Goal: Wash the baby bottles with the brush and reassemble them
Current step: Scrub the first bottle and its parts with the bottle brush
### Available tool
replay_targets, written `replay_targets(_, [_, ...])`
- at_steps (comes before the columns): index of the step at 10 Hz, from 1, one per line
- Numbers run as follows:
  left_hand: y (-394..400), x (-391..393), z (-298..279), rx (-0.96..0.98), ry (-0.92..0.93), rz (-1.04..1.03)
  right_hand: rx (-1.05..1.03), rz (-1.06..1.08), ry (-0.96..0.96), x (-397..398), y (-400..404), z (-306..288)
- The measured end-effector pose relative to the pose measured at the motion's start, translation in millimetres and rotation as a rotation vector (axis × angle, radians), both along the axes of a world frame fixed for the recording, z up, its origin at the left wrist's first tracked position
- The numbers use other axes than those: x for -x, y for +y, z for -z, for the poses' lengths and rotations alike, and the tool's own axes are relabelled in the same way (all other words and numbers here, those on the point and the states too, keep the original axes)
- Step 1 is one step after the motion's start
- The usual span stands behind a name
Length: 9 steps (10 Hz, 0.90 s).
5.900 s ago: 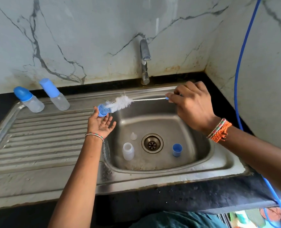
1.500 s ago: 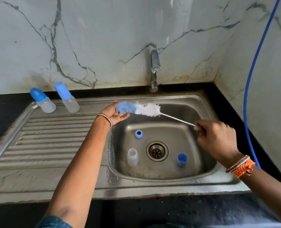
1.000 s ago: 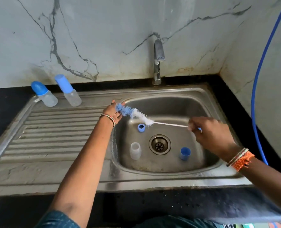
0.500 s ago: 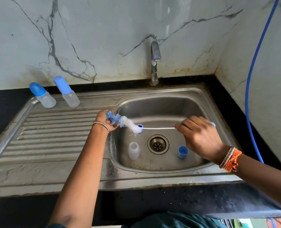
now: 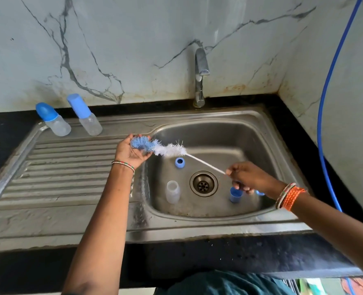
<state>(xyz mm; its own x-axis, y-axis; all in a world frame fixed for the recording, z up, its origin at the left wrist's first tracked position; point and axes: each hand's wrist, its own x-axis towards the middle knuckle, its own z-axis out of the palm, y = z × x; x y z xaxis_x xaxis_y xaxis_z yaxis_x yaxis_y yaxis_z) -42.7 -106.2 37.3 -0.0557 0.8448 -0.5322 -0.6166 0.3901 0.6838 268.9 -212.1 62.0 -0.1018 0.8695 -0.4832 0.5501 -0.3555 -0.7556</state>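
My right hand (image 5: 248, 177) grips the thin white handle of the bottle brush (image 5: 167, 149) over the sink basin (image 5: 261, 141). The brush's blue bristle tip lies across the upturned palm of my left hand (image 5: 129, 151), whose fingers are loosely spread at the basin's left rim. I cannot see anything else in that palm. In the basin stand a clear bottle body (image 5: 172, 191), a blue collar ring (image 5: 180, 162) and a blue cap (image 5: 235, 195). Two assembled bottles (image 5: 55, 121) (image 5: 87, 116) with blue caps stand at the back left of the drainboard.
The tap (image 5: 200, 75) rises behind the basin, with no water running. The drain (image 5: 204, 183) is in the basin's middle. The ribbed steel drainboard (image 5: 59, 177) stretches left. A blue hose (image 5: 329, 103) hangs along the right wall. Black counter surrounds the sink.
My left hand has opened from around the bristles. My right hand has drawn the brush handle back to the right and lower. The parts in the basin have not moved.
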Motion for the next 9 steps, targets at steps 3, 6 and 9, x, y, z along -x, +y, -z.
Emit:
replay_targets(3, [11, -1, -8, -0.074, -0.101, -0.137, -1.340, -0.176, -0.814, -25, 17, -23])
replay_targets(6, [9, -17, -6, -0.082, -0.127, -0.059, 0.169, -0.223, -0.101, 3, -5, -7])
replay_targets(9, [19, -3, -17, -0.026, 0.057, -0.083, -0.360, -0.285, -0.347, -9, 18, -39])
